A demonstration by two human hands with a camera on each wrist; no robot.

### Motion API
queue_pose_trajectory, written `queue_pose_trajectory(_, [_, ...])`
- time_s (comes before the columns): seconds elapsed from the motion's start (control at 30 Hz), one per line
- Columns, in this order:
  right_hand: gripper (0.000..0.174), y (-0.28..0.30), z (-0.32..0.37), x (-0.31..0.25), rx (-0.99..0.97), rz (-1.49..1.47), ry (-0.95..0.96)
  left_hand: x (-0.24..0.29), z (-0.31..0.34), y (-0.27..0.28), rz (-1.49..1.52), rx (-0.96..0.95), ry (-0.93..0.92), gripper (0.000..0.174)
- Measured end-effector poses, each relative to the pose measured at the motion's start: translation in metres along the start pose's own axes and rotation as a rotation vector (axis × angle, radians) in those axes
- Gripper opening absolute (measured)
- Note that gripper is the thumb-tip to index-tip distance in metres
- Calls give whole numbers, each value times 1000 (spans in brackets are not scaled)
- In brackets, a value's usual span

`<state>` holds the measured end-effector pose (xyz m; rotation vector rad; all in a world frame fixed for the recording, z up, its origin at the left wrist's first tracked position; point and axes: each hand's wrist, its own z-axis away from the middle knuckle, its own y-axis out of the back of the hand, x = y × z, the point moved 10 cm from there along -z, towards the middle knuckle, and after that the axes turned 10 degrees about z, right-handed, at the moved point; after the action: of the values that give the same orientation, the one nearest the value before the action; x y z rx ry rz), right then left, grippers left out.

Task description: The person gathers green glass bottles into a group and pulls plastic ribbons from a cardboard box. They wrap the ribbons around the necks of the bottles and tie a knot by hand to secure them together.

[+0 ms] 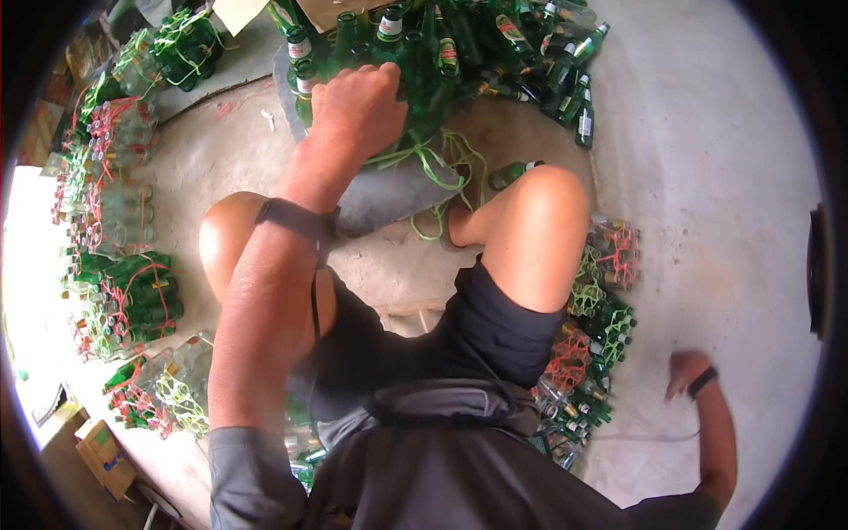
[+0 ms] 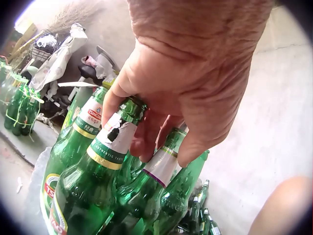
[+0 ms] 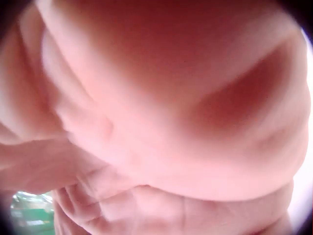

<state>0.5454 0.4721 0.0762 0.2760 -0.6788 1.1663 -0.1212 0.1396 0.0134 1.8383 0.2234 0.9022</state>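
My left hand (image 1: 358, 110) reaches down over a cluster of upright green beer bottles in front of the knees. In the left wrist view its fingers and thumb curl round the necks at the top, gripping a green beer bottle (image 2: 85, 191) with a torn white neck label and another green bottle (image 2: 162, 169) beside it. Fingertips go down between the necks, partly hidden. Out to the right, low over the floor, hangs my right hand (image 1: 691, 374), blurred and with nothing seen in it. The right wrist view is filled by its creased palm (image 3: 146, 147).
A grey mat (image 1: 380, 199) lies under the cluster, with loose green straps (image 1: 433, 168) beside it. Loose bottles (image 1: 585, 115) pile at the back right. Bottle bundles (image 1: 137, 300) tied with red and green cord line the left; more bundles (image 1: 618, 256) stand by the right knee.
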Motion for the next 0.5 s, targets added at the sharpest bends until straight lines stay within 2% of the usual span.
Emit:
queue_pose_trajectory(0.03, [30, 59, 36, 10, 195, -20, -90, 0, -1, -1, -11, -13, 7, 39])
queue_pose_trajectory(0.07, [29, 121, 75, 6, 502, 118, -118, 1, -2, -2, -24, -23, 15, 39])
queue_pose_trajectory(0.1, [30, 158, 104, 15, 518, -164, -172, 1, -2, -2, -25, -19, 15, 39])
queue_pose_trajectory(0.13, [31, 201, 123, 7, 596, -110, -102, 1, -2, -2, -28, -9, 14, 39])
queue_pose_trajectory(0.17, [28, 238, 157, -9, 595, -231, -45, 0, -2, -2, -33, 1, 12, 39])
queue_pose_trajectory(0.23, [21, 304, 213, -39, 849, -360, 189, 4, 1, 0, -32, 22, 19, 38])
queue_pose_trajectory(0.3, [18, 363, 276, -71, 1554, 87, 535, 1, 2, 4, -6, 80, 13, 34])
queue_pose_trajectory(0.37, [20, 405, 321, -108, 1404, -479, 694, 2, 5, 7, -15, 120, 4, 29])
queue_pose_trajectory(0.4, [20, 420, 343, -132, 1447, -491, 821, 3, 6, 9, -34, 128, 39, 22])
queue_pose_trajectory(0.5, [21, 467, 382, -198, 1556, -472, 1160, 3, 5, 13, -53, 145, 73, 21])
